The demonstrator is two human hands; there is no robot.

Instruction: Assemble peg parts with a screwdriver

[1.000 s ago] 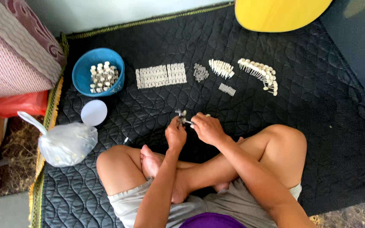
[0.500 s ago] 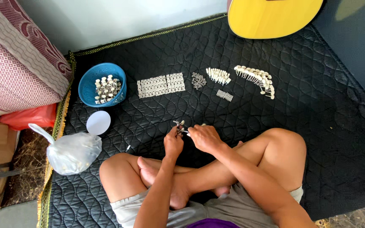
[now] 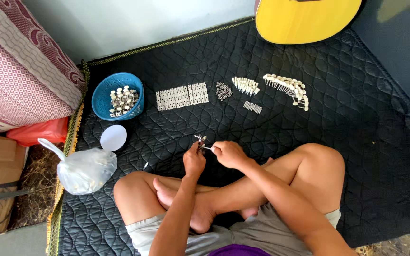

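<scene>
Both hands are working one small metal part (image 3: 199, 140) over the mat's near edge.
The left hand (image 3: 194, 162) is pinching it, the right hand (image 3: 228, 153) is gripping a pin (image 3: 207, 148); since a second ago they hardly moved.

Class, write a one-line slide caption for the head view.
Seated cross-legged on a black mat, left hand and right hand work a small metal part near a blue bowl.

Black quilted mat (image 3: 347, 123), pale wall (image 3: 134, 23), patterned cushion (image 3: 15, 71), daylight
</scene>
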